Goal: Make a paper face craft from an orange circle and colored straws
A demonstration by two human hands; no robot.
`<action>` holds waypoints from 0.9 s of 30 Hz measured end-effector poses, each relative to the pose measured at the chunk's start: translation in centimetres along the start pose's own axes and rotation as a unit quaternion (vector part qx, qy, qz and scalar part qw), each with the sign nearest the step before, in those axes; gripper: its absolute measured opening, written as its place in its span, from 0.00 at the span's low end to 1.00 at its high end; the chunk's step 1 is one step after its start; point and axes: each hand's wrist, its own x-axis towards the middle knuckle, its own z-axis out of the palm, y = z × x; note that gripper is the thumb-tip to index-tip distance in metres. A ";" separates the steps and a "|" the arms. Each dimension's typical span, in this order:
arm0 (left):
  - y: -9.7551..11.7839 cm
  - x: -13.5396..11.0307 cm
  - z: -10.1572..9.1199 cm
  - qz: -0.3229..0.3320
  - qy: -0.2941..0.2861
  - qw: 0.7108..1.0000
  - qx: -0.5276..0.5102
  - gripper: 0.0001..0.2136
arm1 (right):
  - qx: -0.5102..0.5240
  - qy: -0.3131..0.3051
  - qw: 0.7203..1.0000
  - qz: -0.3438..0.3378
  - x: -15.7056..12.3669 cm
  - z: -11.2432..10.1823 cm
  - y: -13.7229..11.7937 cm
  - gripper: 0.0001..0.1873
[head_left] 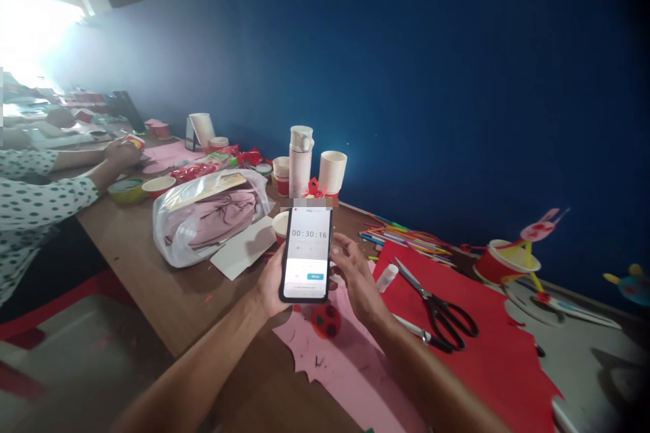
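Note:
Upright in my left hand (271, 284) is a smartphone (306, 257) with a black edge, its lit screen reading 00:30:16. The fingers of that hand wrap round its lower left side and go out of sight behind it. Close by the phone's right edge is my right hand (353, 270), its fingers loosely bent and apart, holding nothing that I can see. Below the phone lies pink paper (350, 358) with a ragged edge and a red round piece (326, 321) with dark spots on it. Right of my right hand are a small white tube (387, 277) and black-handled scissors (437, 311).
Red paper (492, 365) lies under the scissors and a pen-like tool (421, 333). Farther back stand a white flask (301, 162), stacked paper cups (333, 172) and a plastic bag (172, 243). Coloured pipe cleaners (406, 238) lie along the blue wall (431, 81). A co-worker's hand (122, 157) is at left.

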 end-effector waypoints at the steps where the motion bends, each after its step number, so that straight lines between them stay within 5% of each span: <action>1: 0.0 0.0 0.0 -0.001 -0.001 1.000 0.000 0.23 | 0.002 -0.002 1.000 0.000 0.0 0.0 0.1 0.23; 27: 0.2 0.0 0.2 -0.007 -0.009 1.000 -0.018 0.22 | -0.041 -0.049 0.998 -0.013 0.4 -1.0 0.9 0.25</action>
